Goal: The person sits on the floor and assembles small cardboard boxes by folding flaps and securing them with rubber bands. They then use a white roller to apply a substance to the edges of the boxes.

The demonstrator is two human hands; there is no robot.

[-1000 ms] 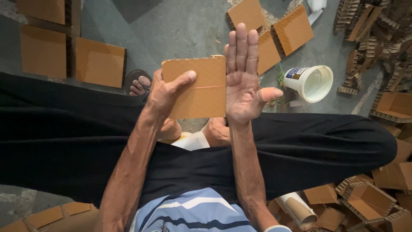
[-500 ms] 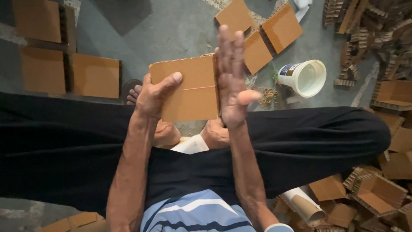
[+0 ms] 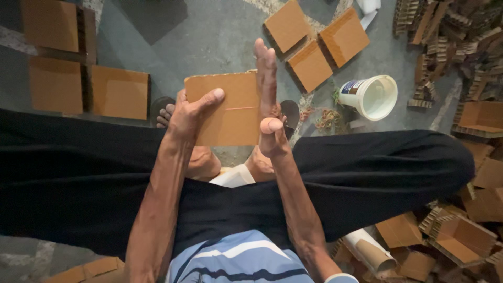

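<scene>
The cardboard piece (image 3: 230, 112) is held up in front of the person, above the lap and the crossed legs. It looks light, thin and fairly stiff, with a crease line across it where it would likely fold; its edges seem the safest place to grip, since pressure on the middle could buckle it. The left hand (image 3: 191, 112) grips its left edge, thumb across the face. The right hand (image 3: 270, 105) is flat and open, fingers straight, its edge pressed against the right side of the piece. Below lies a grey concrete floor (image 3: 209, 36), strewn with flat cardboard squares (image 3: 312, 65), a white bucket (image 3: 373, 97), rubber bands (image 3: 325, 118), and heaps of folded boxes (image 3: 461, 236) at right.
</scene>
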